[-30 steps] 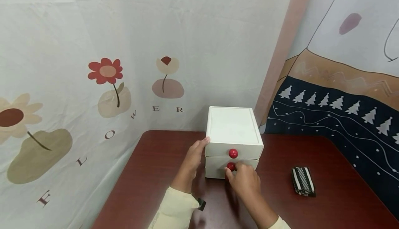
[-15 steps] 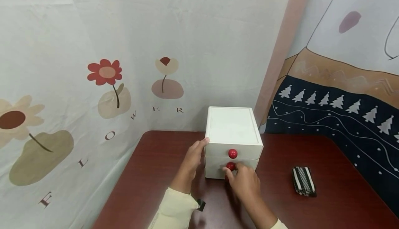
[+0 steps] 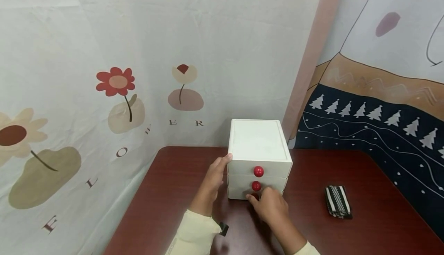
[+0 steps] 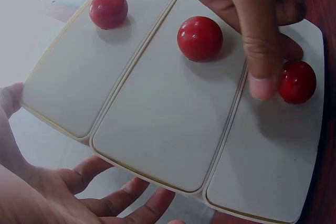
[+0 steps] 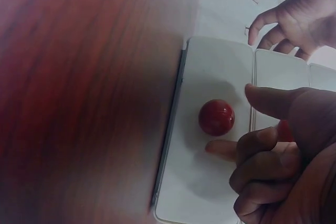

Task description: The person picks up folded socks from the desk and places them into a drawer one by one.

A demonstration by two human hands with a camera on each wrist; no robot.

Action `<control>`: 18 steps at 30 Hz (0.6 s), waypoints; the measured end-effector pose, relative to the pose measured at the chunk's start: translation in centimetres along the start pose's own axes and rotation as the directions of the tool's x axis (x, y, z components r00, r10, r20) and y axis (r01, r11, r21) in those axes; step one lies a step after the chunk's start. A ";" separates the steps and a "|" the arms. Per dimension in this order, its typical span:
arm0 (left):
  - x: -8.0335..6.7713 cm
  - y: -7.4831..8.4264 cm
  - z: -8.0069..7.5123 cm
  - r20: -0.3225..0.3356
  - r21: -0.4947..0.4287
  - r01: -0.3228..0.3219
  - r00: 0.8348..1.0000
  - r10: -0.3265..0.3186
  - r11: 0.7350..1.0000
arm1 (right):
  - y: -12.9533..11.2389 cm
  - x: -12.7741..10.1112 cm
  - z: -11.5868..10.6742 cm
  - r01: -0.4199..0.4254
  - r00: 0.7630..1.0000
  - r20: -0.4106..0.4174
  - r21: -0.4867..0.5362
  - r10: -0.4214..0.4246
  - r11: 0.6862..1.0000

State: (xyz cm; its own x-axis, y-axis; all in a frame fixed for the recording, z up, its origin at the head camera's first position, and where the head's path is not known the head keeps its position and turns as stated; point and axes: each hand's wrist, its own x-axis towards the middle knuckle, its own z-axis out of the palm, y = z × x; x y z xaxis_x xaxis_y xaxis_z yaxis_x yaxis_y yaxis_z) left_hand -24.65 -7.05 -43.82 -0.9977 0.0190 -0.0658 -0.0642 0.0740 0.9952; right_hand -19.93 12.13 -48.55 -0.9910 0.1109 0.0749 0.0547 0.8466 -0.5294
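Note:
A small white drawer unit (image 3: 258, 139) has three drawers stacked on its front, each with a round red knob. My left hand (image 3: 214, 176) rests against the unit's left side, thumb at the top edge and fingers spread along the side. At the lowest drawer, my right hand (image 3: 273, 205) has its thumb and index finger on either side of the bottom knob (image 5: 216, 117), with a gap around it. Its other fingers are curled in the right wrist view. The middle knob (image 4: 199, 39) and top knob (image 4: 108, 9) are untouched. All three drawers are closed.
On the right of the dark red wooden table (image 3: 305, 232) lies a folded black-and-white striped cloth item (image 3: 338, 202). Printed fabric (image 3: 222, 54) hangs right behind the table's back edge.
My right hand has come off the middle knob and dropped to the bottom one. The left hand stays at the unit's side, and the drawers have not moved.

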 end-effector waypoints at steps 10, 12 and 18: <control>0.1 -0.1 -0.1 0.023 0.001 0.000 1.000 0.000 1.000 | 0.1 0.6 0.6 -0.009 1.000 0.018 -0.042 0.010 0.999; 0.1 0.0 -0.1 0.024 0.005 0.000 1.000 0.000 1.000 | 0.1 0.7 0.6 -0.001 1.000 0.015 -0.041 0.002 0.999; 0.1 0.1 -0.2 0.023 0.017 0.005 1.000 -0.006 1.000 | 0.1 0.7 0.7 0.016 1.000 0.012 -0.055 -0.015 0.998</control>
State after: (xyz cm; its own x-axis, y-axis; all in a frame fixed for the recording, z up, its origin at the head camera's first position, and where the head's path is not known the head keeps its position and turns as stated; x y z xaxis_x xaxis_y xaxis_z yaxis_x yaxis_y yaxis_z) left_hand -24.77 -7.26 -43.73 -0.9965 0.0416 -0.0729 -0.0689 0.0906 0.9935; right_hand -20.69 11.90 -49.13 -0.9931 0.0915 0.0729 0.0453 0.8755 -0.4811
